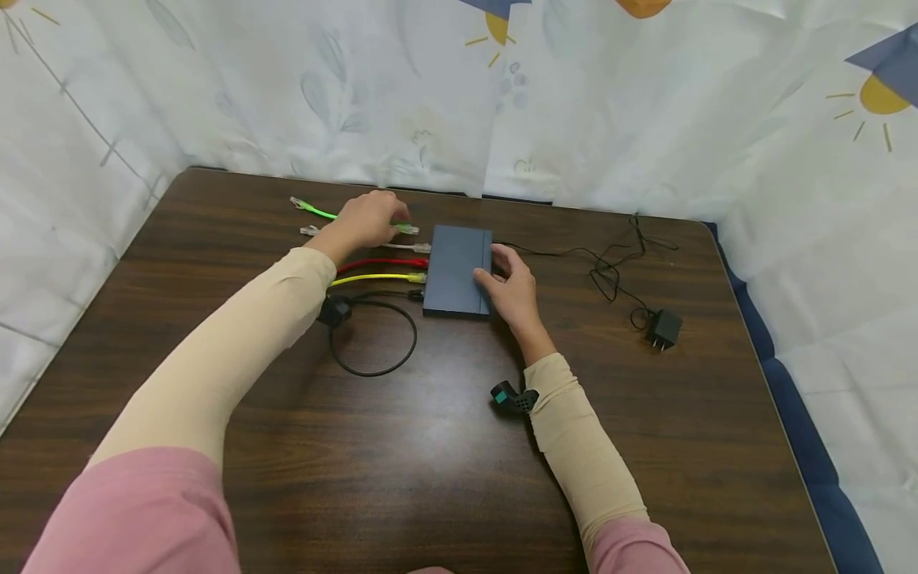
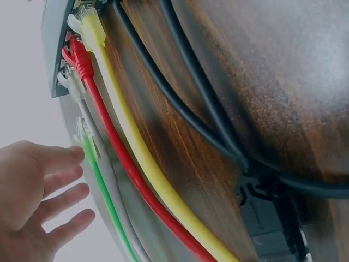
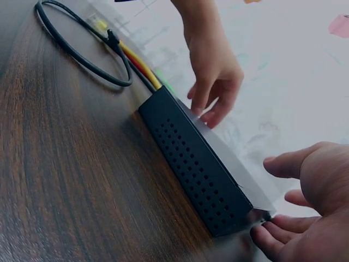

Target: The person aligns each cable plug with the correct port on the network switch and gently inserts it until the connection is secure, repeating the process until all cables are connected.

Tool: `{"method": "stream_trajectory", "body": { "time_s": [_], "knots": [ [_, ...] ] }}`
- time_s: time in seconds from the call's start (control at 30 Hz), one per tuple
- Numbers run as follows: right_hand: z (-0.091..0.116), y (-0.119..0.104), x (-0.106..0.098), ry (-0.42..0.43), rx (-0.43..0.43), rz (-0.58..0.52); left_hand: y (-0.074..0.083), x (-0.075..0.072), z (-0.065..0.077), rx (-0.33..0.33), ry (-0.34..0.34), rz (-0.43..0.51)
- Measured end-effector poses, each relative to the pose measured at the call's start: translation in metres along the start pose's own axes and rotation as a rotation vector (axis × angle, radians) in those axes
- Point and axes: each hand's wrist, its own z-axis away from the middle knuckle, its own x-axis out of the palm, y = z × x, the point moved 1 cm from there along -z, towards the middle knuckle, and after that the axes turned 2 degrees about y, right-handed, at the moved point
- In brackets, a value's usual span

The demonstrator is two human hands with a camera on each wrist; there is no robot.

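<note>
A flat blue-grey network switch (image 1: 457, 271) lies on the table with white, red (image 2: 114, 128) and yellow (image 2: 139, 150) network cables plugged into its left side. My left hand (image 1: 366, 219) hovers over the cables left of it, fingers loosely bent. In the left wrist view the thumb is beside the clear plug of a green cable (image 2: 101, 180); whether it touches cannot be told. At the switch's right edge is my right hand (image 1: 514, 288), its fingertips by the back corner. In the right wrist view its thumb stands apart from the switch's casing (image 3: 191, 169).
A black cable (image 1: 414, 339) loops in front of the switch, with a black block (image 2: 272, 218) at its left. On the right, a thin black cord (image 1: 608, 275) leads to a power adapter (image 1: 664, 329). A patterned white curtain (image 1: 430, 96) stands behind the table.
</note>
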Motion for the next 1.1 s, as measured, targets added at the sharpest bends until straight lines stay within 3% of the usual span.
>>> {"method": "stream_trajectory", "body": {
  "time_s": [0.2,0.57,1.1],
  "knots": [
    [-0.001,0.001,0.002,-0.03,-0.017,0.028,0.0,0.0,-0.003,-0.008,-0.027,-0.034],
    [0.003,-0.003,0.008,-0.092,-0.024,0.029,-0.002,0.005,0.001,-0.024,-0.014,-0.041],
    [0.004,-0.004,0.011,-0.108,-0.024,0.048,-0.001,0.009,0.0,-0.032,-0.022,-0.023]
  ]
}}
